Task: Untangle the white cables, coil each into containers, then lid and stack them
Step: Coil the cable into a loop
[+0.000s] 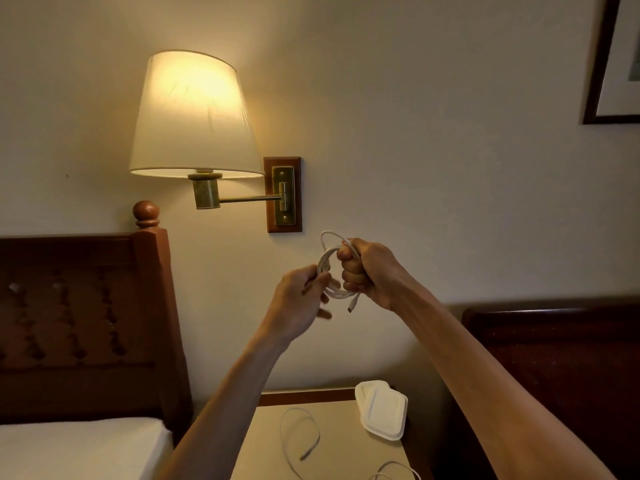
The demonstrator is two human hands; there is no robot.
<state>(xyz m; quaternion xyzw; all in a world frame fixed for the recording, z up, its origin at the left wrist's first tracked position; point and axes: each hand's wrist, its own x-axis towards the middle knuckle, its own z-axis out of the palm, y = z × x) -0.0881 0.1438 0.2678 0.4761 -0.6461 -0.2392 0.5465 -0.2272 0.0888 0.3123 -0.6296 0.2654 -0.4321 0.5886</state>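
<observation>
I hold a coiled white cable up in front of the wall, well above the nightstand. My right hand grips one side of the coil in a fist. My left hand pinches the opposite side of the loops. One plug end dangles below the coil. A second white cable lies loose on the nightstand, and part of another cable shows at the bottom edge. White lidded containers sit stacked at the nightstand's back right corner.
A lit wall lamp on a brass arm hangs to the left of my hands. A wooden headboard and white mattress stand at left; another dark headboard is at right. A picture frame hangs top right.
</observation>
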